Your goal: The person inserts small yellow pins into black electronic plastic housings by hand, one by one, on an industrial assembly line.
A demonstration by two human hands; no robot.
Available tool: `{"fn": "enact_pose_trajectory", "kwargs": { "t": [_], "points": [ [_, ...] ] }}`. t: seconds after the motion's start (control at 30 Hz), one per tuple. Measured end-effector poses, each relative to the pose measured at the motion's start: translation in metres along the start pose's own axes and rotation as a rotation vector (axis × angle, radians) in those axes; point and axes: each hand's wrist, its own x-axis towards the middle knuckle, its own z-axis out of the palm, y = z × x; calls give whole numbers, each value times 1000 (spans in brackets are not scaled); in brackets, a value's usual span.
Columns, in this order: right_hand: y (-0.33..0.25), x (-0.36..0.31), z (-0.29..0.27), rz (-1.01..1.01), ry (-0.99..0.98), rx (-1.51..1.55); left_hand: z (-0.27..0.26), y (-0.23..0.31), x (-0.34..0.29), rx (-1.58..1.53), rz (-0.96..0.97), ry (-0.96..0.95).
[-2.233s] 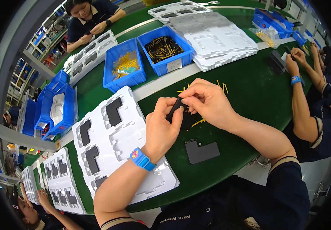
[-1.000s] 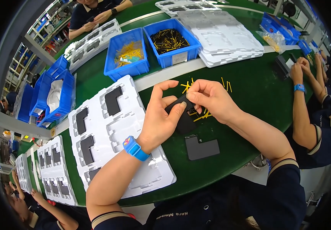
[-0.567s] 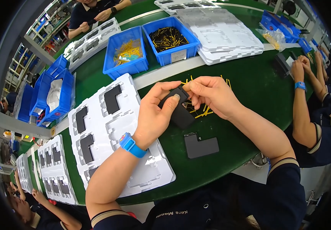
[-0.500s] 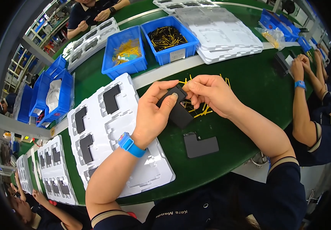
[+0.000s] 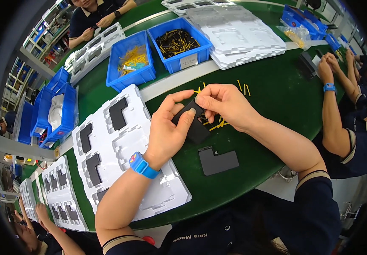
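Viewpoint: one camera worn on the head, above the green tabletop (image 5: 277, 97), looking steeply down.
Facing: forward and down; both forearms enter from the lower edge, and the fingers (image 5: 183, 121) sit near the picture's middle.
Nearness: close; the left hand (image 5: 168, 129) and right hand (image 5: 226, 104) fill the centre.
Lens: wide fisheye; the tabletop edge bends, corners are black.
Reach: beyond the fingers, blue bins (image 5: 179, 42); left of them, a white tray (image 5: 124, 148); right, another person's arm (image 5: 332, 114).
Shared view: none, a single view.
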Motion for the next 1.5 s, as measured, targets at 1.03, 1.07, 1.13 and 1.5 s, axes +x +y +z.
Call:
{"fn": "enact_pose_trajectory", "kwargs": {
  "t": [1.03, 1.07, 1.13, 1.5],
  "points": [
    [0, -7, -1, -149, -70, -115, -3, -5, 3, -199, -2, 64],
    [2, -5, -3, -145, -61, -112, -3, -4, 3, -219, -21, 65],
    [6, -1, -6, -325, -63, -300, -5, -3, 4, -241, -28, 48],
    [0, 1, -17, -634, -31, -712, -5, -4, 4, -236, -73, -8]
  ]
}}
